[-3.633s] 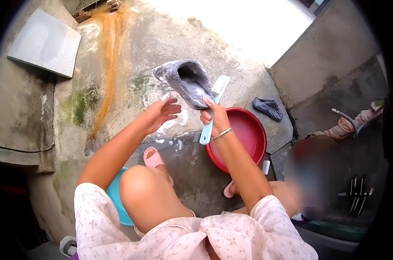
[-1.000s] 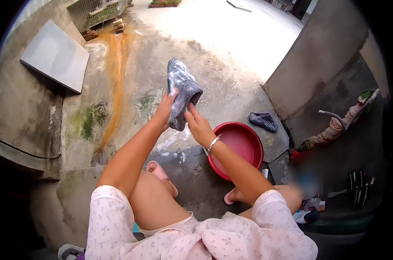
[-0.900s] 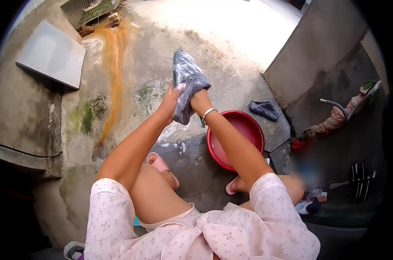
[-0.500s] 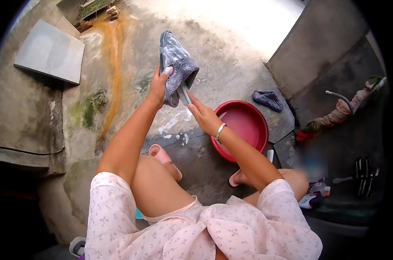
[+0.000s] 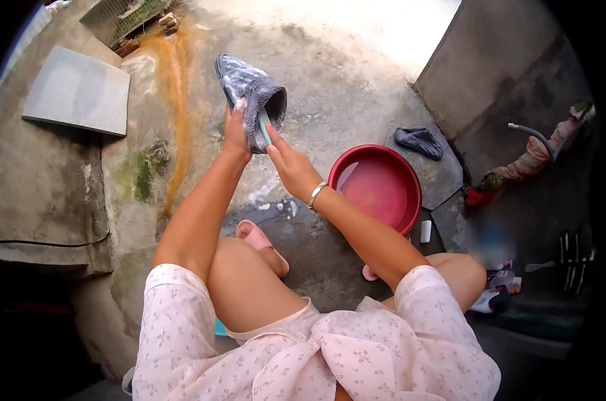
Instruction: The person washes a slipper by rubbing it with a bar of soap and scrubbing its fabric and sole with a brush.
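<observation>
A grey fluffy slipper (image 5: 239, 75), streaked with white suds, is raised in front of me with its opening turned toward my right side. My left hand (image 5: 235, 134) grips it from below and the left, thumb on its outer side. In my right hand (image 5: 293, 167), the fingers are closed around the pale blue handle of a brush (image 5: 265, 130). That brush reaches into the slipper's opening, so its head is hidden. Another grey slipper (image 5: 420, 142) lies on the concrete beyond the red basin (image 5: 418, 200), which holds some water.
A white block (image 5: 426, 231) lies beside the basin. At the left, a grey panel (image 5: 79, 90) rests on a concrete ledge. A wrapped pipe with a bent hose (image 5: 531, 132) stands at the right wall; bottles (image 5: 500, 287) sit below it. Suds (image 5: 276, 208) spot the ground.
Both hands have moved a little left with the slipper and brush. The slipper has turned so its opening shows more, and the brush sits inside it.
</observation>
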A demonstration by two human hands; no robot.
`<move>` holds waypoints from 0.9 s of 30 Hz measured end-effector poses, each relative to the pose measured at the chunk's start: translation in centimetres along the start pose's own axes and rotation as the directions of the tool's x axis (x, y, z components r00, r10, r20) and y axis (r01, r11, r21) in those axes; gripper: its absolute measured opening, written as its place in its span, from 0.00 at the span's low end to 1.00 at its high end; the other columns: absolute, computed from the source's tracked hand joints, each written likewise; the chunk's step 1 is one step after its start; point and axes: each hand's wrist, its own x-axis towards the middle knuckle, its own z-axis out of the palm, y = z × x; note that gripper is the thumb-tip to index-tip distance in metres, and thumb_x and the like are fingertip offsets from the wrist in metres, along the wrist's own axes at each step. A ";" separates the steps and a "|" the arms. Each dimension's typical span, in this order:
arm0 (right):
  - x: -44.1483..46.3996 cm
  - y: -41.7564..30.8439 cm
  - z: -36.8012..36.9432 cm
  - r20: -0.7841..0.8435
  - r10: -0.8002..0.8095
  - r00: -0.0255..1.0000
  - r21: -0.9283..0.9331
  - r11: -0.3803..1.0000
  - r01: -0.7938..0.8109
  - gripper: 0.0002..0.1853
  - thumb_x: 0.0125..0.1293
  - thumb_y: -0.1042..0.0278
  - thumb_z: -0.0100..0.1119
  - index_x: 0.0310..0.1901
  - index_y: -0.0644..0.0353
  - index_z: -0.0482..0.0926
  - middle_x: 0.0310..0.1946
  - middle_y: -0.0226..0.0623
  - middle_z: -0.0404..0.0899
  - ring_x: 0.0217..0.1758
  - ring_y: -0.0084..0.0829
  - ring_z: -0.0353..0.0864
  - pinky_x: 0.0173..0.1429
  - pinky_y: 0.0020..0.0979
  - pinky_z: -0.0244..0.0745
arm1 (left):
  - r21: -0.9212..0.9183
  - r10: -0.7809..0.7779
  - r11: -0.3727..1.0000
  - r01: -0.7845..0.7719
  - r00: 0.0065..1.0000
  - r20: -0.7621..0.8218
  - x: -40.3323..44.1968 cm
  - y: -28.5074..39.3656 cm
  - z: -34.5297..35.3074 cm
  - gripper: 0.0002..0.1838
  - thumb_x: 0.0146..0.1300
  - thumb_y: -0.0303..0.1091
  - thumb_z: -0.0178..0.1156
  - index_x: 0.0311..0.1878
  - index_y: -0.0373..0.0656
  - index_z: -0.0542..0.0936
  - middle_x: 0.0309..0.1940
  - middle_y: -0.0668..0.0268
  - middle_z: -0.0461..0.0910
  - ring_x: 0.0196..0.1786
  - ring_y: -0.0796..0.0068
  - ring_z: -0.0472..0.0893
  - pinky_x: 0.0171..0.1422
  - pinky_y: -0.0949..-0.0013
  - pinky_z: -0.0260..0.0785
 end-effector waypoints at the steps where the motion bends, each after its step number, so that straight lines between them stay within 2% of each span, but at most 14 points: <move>1: 0.4 0.4 -0.7 0.002 0.000 1.000 0.012 1.000 0.000 0.27 0.76 0.54 0.42 0.74 0.44 0.57 0.35 0.59 0.82 0.39 0.57 0.82 0.45 0.47 0.75 | 0.001 0.001 1.000 -0.001 0.999 -0.038 -0.4 0.2 0.3 0.23 0.70 0.38 0.54 0.66 0.46 0.66 0.54 0.62 0.76 0.53 0.68 0.78 0.59 0.63 0.71; 3: 2.2 1.2 -2.2 0.156 0.165 0.974 -0.431 0.899 -0.084 0.27 0.76 0.55 0.40 0.74 0.41 0.56 0.37 0.63 0.81 0.41 0.64 0.79 0.48 0.52 0.72 | 0.022 0.014 1.000 -0.012 0.995 -0.103 -1.0 0.2 1.0 0.23 0.69 0.35 0.54 0.66 0.45 0.66 0.55 0.62 0.76 0.55 0.67 0.77 0.63 0.63 0.68; 6: 2.9 4.6 0.3 0.014 -0.006 1.000 -0.168 0.986 0.009 0.26 0.76 0.55 0.41 0.74 0.38 0.57 0.36 0.65 0.80 0.36 0.61 0.81 0.41 0.53 0.74 | 0.076 0.069 0.995 -0.057 0.985 -0.159 0.0 -0.8 0.3 0.23 0.68 0.40 0.56 0.64 0.44 0.68 0.54 0.60 0.77 0.54 0.65 0.78 0.61 0.59 0.70; 8: 3.2 4.9 2.1 -0.183 -0.251 0.950 -0.008 0.967 0.254 0.27 0.76 0.56 0.42 0.75 0.37 0.55 0.35 0.65 0.79 0.32 0.59 0.80 0.37 0.50 0.74 | 0.096 0.083 0.993 -0.071 0.988 -0.127 0.3 -0.4 -0.5 0.25 0.68 0.40 0.56 0.65 0.44 0.66 0.54 0.60 0.76 0.54 0.66 0.78 0.60 0.60 0.71; 9: 2.3 1.2 0.5 0.090 0.109 0.990 0.331 0.934 -0.133 0.28 0.76 0.56 0.42 0.75 0.37 0.55 0.34 0.64 0.79 0.32 0.60 0.79 0.37 0.49 0.74 | 0.154 0.140 0.980 -0.123 0.985 -0.104 0.4 -0.2 -0.8 0.25 0.69 0.39 0.55 0.66 0.44 0.66 0.54 0.60 0.76 0.54 0.66 0.78 0.60 0.61 0.71; 12: 1.2 -1.5 -0.2 0.415 0.356 0.837 0.500 0.679 -0.537 0.28 0.76 0.56 0.40 0.76 0.36 0.54 0.33 0.63 0.79 0.28 0.60 0.77 0.35 0.47 0.72 | 0.176 0.145 0.976 -0.125 0.984 -0.105 0.2 0.3 -0.7 0.27 0.69 0.36 0.55 0.70 0.44 0.64 0.57 0.62 0.75 0.54 0.68 0.77 0.60 0.63 0.70; 14: 1.4 1.9 2.0 -0.011 -0.126 0.992 0.145 0.981 0.126 0.28 0.76 0.54 0.39 0.76 0.33 0.52 0.30 0.61 0.79 0.25 0.58 0.77 0.31 0.49 0.71 | 0.065 0.163 0.985 -0.157 0.982 -0.092 0.7 0.3 -0.9 0.27 0.70 0.36 0.54 0.70 0.44 0.64 0.57 0.61 0.75 0.54 0.67 0.77 0.60 0.62 0.70; 15: 1.4 1.8 1.2 0.085 0.015 0.996 -0.130 0.992 -0.004 0.28 0.77 0.53 0.39 0.76 0.33 0.50 0.28 0.58 0.80 0.28 0.58 0.79 0.34 0.52 0.73 | 0.026 0.111 0.994 -0.109 0.985 -0.130 0.7 0.3 -1.0 0.26 0.70 0.38 0.53 0.69 0.44 0.65 0.57 0.61 0.75 0.55 0.65 0.78 0.61 0.61 0.70; 18: 2.4 3.6 0.4 0.162 0.037 0.986 -0.408 0.912 0.033 0.29 0.77 0.52 0.39 0.76 0.31 0.47 0.26 0.55 0.81 0.32 0.59 0.80 0.39 0.55 0.72 | -0.056 0.008 0.998 -0.017 0.986 -0.168 1.0 -0.1 -2.1 0.26 0.70 0.40 0.53 0.69 0.45 0.65 0.58 0.60 0.75 0.56 0.64 0.77 0.62 0.60 0.69; 20: 2.7 3.1 1.0 0.182 0.084 0.980 -0.401 0.916 -0.004 0.28 0.77 0.54 0.39 0.76 0.38 0.52 0.31 0.57 0.81 0.35 0.57 0.81 0.41 0.50 0.74 | -0.084 0.004 0.996 -0.018 0.986 -0.164 1.8 -0.9 -3.7 0.27 0.69 0.40 0.53 0.69 0.45 0.65 0.59 0.60 0.74 0.57 0.63 0.76 0.64 0.60 0.68; 21: 3.3 2.0 2.0 -0.030 -0.229 0.973 -0.190 0.957 0.220 0.28 0.77 0.54 0.40 0.76 0.40 0.53 0.29 0.55 0.82 0.33 0.53 0.83 0.39 0.47 0.75 | -0.064 0.032 0.997 -0.042 0.987 -0.160 1.7 -0.5 -3.5 0.27 0.69 0.40 0.53 0.69 0.44 0.65 0.59 0.60 0.74 0.57 0.63 0.76 0.64 0.59 0.68; 24: 1.8 -0.7 0.5 0.283 0.184 0.941 0.346 0.895 -0.280 0.27 0.77 0.54 0.42 0.75 0.44 0.56 0.32 0.46 0.84 0.36 0.40 0.84 0.42 0.39 0.75 | 0.048 0.131 0.991 -0.124 0.976 -0.175 1.4 0.4 -2.9 0.26 0.69 0.40 0.54 0.68 0.43 0.65 0.58 0.60 0.74 0.57 0.64 0.76 0.64 0.60 0.68; 26: 1.4 -0.9 0.9 0.145 0.087 0.986 0.240 0.963 -0.120 0.27 0.76 0.54 0.40 0.73 0.52 0.60 0.49 0.64 0.77 0.51 0.59 0.78 0.54 0.44 0.72 | 0.046 0.182 0.983 -0.177 0.972 -0.148 1.2 0.7 -2.3 0.27 0.69 0.40 0.54 0.68 0.43 0.65 0.59 0.61 0.74 0.57 0.64 0.76 0.64 0.61 0.67; 27: 1.1 -0.1 1.2 0.091 0.024 0.996 0.144 0.989 -0.037 0.27 0.76 0.53 0.40 0.74 0.49 0.58 0.42 0.62 0.80 0.45 0.58 0.80 0.49 0.46 0.73 | 0.009 0.165 0.986 -0.165 0.977 -0.136 1.5 0.5 -2.6 0.27 0.69 0.40 0.54 0.69 0.43 0.64 0.60 0.61 0.73 0.58 0.64 0.75 0.64 0.61 0.67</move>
